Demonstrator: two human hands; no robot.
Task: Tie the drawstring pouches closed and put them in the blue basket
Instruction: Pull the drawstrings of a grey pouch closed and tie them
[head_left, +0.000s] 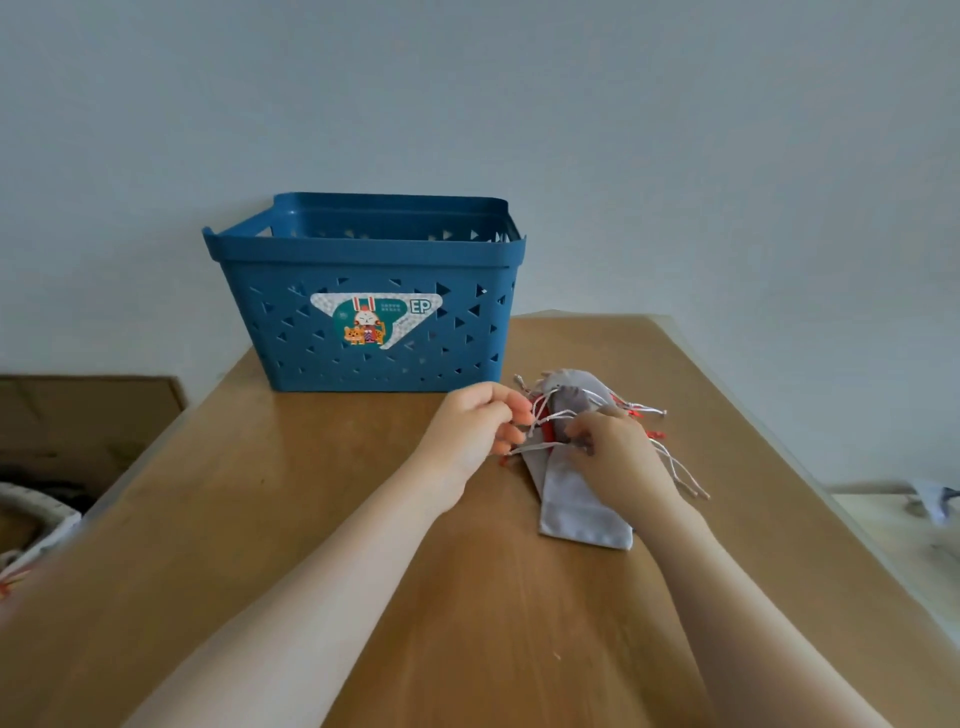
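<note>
head | left hand (480, 423) pinches drawstring (540, 446); right hand (615, 457) grips grey pouch (584, 499) neck

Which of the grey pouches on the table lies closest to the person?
The light grey pouch under the right hand: its flat bottom end points toward the person. The darker grey pouch lies farther away, nearer the blue basket.

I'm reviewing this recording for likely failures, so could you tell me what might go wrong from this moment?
1. The pouches lie in an overlapping pile with many loose cords crossing, so the left hand or right hand could pull a cord from the wrong pouch.
2. The pile sits near the table's right edge; tugging could drag a pouch off.
3. The blue basket has triangular holes that cord ends might snag in.
</note>
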